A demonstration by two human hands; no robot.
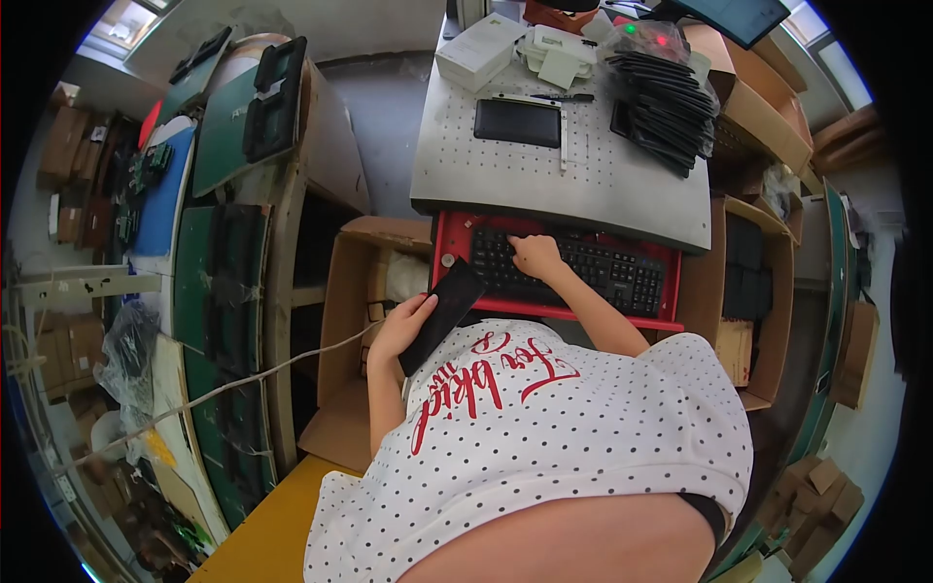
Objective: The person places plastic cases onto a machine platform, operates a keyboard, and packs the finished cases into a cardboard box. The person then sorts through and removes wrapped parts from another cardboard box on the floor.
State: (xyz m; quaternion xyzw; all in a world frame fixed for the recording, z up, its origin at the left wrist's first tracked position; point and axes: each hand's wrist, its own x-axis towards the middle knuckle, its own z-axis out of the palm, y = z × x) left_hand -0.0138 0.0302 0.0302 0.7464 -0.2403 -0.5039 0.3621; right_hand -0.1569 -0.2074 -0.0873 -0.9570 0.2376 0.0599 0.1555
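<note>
My left hand (pixel 397 332) is closed on the edge of a flat black rectangular panel (pixel 442 316), held tilted in front of my shirt at the left end of the keyboard. My right hand (pixel 536 256) rests over the black keyboard (pixel 612 275), index finger stretched onto a key near its upper left. Nothing is held in it. The keyboard sits in a red pull-out drawer (pixel 669 301) under the metal worktop. Another black panel (pixel 518 121) lies on the perforated worktop (pixel 452 165), beside a thin white strip (pixel 564 141).
A stack of black flat pieces (pixel 666 112) stands at the worktop's right. White boxes (pixel 481 51) and a monitor (pixel 734 19) are at the back. Open cartons flank the desk, one at left (pixel 374 233), one at right (pixel 763 219). A cord (pixel 243 381) runs towards my left hand.
</note>
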